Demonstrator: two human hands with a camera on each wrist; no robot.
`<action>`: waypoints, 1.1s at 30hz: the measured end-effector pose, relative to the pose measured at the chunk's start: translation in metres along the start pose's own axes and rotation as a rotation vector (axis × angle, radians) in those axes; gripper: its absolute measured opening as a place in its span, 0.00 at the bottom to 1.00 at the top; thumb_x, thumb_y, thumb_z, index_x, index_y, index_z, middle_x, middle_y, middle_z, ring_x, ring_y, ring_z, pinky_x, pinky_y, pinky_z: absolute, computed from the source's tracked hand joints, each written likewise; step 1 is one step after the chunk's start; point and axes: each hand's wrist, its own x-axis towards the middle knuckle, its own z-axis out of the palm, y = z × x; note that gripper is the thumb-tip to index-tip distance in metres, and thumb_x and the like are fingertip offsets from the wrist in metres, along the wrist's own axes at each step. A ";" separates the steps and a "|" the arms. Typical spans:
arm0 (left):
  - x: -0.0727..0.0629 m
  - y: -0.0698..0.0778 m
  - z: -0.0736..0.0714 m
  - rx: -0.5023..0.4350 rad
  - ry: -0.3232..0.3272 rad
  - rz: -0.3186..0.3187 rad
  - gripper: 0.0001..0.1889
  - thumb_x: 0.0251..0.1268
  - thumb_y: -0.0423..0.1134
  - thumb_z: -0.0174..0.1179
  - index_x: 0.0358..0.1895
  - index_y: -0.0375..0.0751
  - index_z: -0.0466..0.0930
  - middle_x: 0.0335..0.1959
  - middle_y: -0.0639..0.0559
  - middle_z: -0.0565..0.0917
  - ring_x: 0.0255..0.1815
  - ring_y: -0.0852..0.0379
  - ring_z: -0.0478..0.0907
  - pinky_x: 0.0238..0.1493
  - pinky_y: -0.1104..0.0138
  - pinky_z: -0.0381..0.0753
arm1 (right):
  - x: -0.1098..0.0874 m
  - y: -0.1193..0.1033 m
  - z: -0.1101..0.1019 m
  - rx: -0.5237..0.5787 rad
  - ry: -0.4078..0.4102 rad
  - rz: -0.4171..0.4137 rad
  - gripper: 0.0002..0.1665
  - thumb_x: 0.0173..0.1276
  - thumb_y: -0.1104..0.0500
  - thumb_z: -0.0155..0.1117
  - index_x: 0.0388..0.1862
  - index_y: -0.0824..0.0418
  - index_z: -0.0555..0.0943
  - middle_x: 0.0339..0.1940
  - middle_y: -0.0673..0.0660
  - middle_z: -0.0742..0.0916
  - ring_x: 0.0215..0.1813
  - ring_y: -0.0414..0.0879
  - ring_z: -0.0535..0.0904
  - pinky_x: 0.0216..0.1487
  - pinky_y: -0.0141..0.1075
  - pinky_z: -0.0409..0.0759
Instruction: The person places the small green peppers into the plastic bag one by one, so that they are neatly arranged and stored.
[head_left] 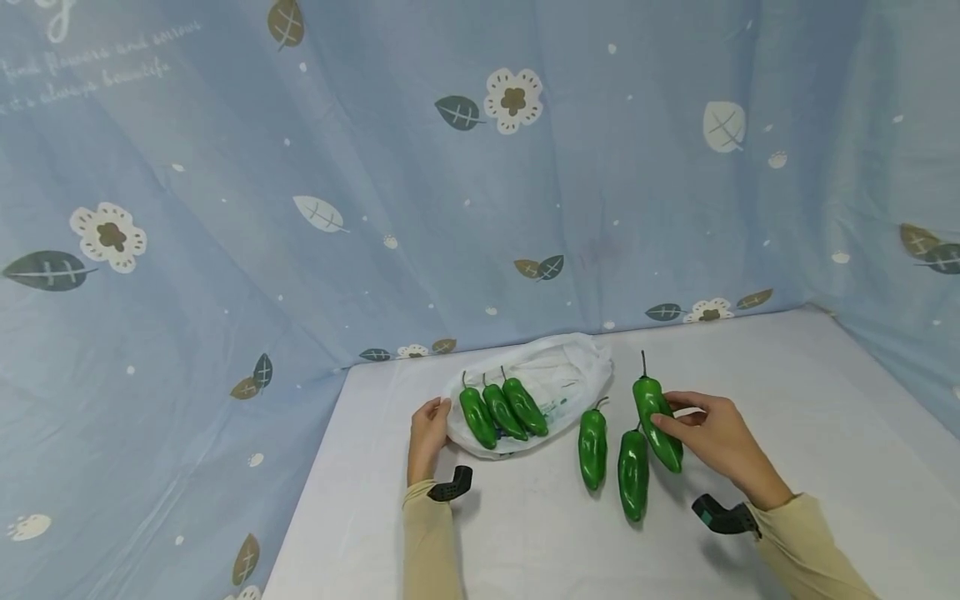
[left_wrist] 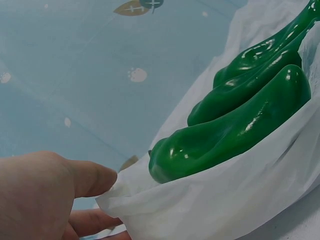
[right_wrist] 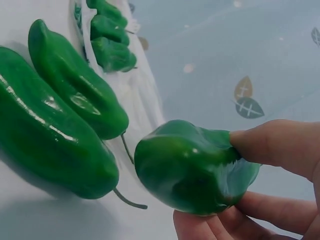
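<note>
My right hand (head_left: 712, 433) pinches a long green chili pepper (head_left: 657, 425) between thumb and fingers, held above the table. In the right wrist view that pepper (right_wrist: 190, 167) is seen end-on. Two more green peppers, one (head_left: 592, 450) left of the other (head_left: 633, 477), lie on the table beside it. My left hand (head_left: 429, 433) pinches the left edge of a white plastic bag (head_left: 558, 367), thumb above and fingers below. Three green peppers (head_left: 501, 411) lie side by side on the bag; the left wrist view shows the nearest pepper (left_wrist: 230, 130) close to the bag's rim.
A white-covered table (head_left: 525, 533) lies beneath everything. Behind it and at both sides hangs a blue curtain (head_left: 420, 183) printed with leaves and flowers. Each wrist carries a small black camera, one on the left (head_left: 452, 485) and one on the right (head_left: 723, 517).
</note>
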 end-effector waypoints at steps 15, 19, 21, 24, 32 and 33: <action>-0.003 0.001 0.004 0.008 0.024 0.003 0.28 0.80 0.49 0.53 0.73 0.33 0.71 0.67 0.31 0.79 0.61 0.40 0.81 0.42 0.64 0.85 | 0.012 -0.014 0.006 0.041 0.025 -0.006 0.33 0.71 0.47 0.71 0.62 0.71 0.82 0.57 0.72 0.87 0.47 0.53 0.87 0.37 0.36 0.81; -0.002 0.000 0.002 0.017 0.017 -0.003 0.29 0.80 0.49 0.52 0.73 0.33 0.71 0.68 0.32 0.78 0.62 0.41 0.80 0.43 0.64 0.84 | 0.016 -0.018 0.009 0.059 0.031 -0.015 0.32 0.71 0.48 0.71 0.62 0.71 0.82 0.58 0.72 0.87 0.48 0.55 0.88 0.37 0.35 0.81; -0.001 0.000 0.001 0.013 0.013 -0.009 0.29 0.80 0.50 0.52 0.74 0.34 0.70 0.68 0.33 0.78 0.62 0.42 0.80 0.42 0.66 0.83 | 0.019 -0.020 0.011 0.064 0.034 -0.013 0.32 0.71 0.48 0.71 0.62 0.70 0.82 0.58 0.71 0.87 0.49 0.56 0.88 0.38 0.35 0.81; -0.001 0.000 0.000 0.008 0.011 -0.004 0.29 0.80 0.50 0.52 0.74 0.33 0.70 0.67 0.32 0.79 0.61 0.42 0.81 0.41 0.67 0.82 | 0.022 -0.022 0.013 0.064 0.042 -0.019 0.31 0.71 0.48 0.70 0.62 0.70 0.83 0.57 0.71 0.88 0.50 0.58 0.88 0.40 0.36 0.82; -0.001 0.002 -0.001 0.004 0.017 -0.006 0.29 0.80 0.50 0.52 0.73 0.34 0.71 0.68 0.32 0.79 0.61 0.41 0.81 0.42 0.66 0.83 | 0.031 -0.027 0.016 0.075 0.057 -0.038 0.29 0.72 0.49 0.70 0.61 0.70 0.83 0.57 0.71 0.88 0.52 0.61 0.87 0.43 0.37 0.82; -0.001 0.003 -0.001 0.005 0.016 -0.005 0.29 0.80 0.50 0.52 0.74 0.34 0.71 0.68 0.32 0.78 0.61 0.41 0.81 0.41 0.66 0.82 | 0.032 -0.027 0.017 0.076 0.058 -0.040 0.29 0.72 0.49 0.70 0.61 0.70 0.83 0.57 0.71 0.88 0.52 0.61 0.87 0.43 0.37 0.82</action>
